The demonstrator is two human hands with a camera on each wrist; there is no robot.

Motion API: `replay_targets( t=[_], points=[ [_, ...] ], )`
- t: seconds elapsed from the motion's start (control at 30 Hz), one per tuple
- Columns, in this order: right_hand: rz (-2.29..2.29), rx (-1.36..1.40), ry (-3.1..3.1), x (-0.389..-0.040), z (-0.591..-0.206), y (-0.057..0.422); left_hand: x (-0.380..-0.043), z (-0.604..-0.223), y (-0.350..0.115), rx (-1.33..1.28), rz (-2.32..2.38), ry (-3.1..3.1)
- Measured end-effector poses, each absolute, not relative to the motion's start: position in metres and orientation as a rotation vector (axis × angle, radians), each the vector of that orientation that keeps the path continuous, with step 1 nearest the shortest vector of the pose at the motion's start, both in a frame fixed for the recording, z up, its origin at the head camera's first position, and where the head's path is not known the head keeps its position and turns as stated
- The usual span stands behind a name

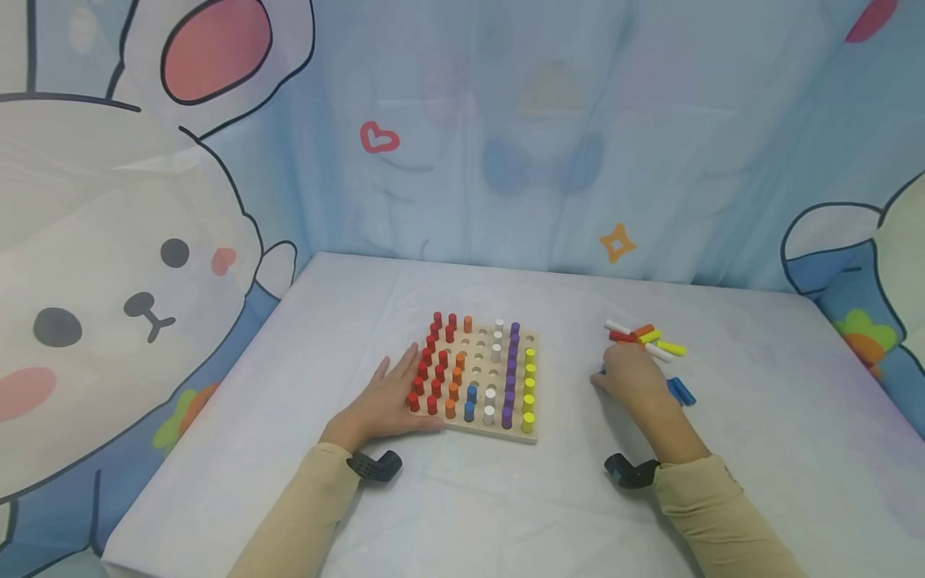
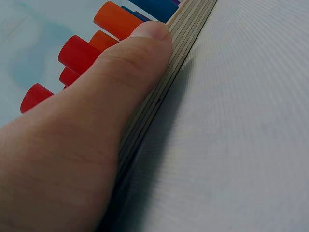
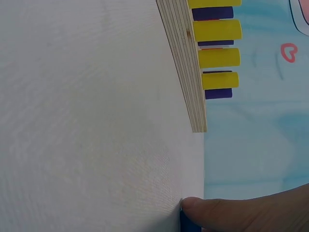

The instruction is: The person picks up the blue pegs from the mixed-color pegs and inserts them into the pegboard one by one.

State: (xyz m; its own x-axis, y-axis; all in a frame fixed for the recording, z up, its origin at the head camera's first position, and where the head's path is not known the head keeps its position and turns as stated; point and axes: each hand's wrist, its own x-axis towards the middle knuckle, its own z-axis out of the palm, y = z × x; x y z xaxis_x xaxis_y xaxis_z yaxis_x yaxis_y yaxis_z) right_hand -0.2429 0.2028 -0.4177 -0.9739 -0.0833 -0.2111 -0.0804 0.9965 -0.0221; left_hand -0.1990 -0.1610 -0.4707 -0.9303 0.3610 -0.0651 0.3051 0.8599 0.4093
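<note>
From afar I saw the left hand spread wide at the wooden pegboard's eight o'clock; a shove might have jolted its red pegs. At three o'clock, the right hand had its thumb against a blue peg, grip hidden from me; its knuckles could have rolled the loose pegs beyond.
</note>
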Motion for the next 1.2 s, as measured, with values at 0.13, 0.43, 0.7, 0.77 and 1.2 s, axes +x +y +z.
replay_targets(
  t=[0.13,0.43,0.7,0.77,1.2],
  points=[
    [-0.026,-0.129,2.932,-0.243,-0.421,0.201,-0.199,-0.471,-0.161,0.519,0.601,2.894],
    [-0.096,-0.076,2.909,-0.244,-0.422,0.194,-0.199,-0.472,-0.161,0.516,0.602,2.894],
    [-0.132,-0.081,2.933,-0.243,-0.424,0.191,-0.200,-0.471,-0.161,0.504,0.599,2.892],
    [-0.134,-0.081,2.939,-0.243,-0.425,0.190,-0.200,-0.471,-0.161,0.497,0.595,2.890],
    [-0.174,-0.112,2.961,-0.245,-0.431,0.183,-0.200,-0.470,-0.160,0.498,0.598,2.892]
  ],
)
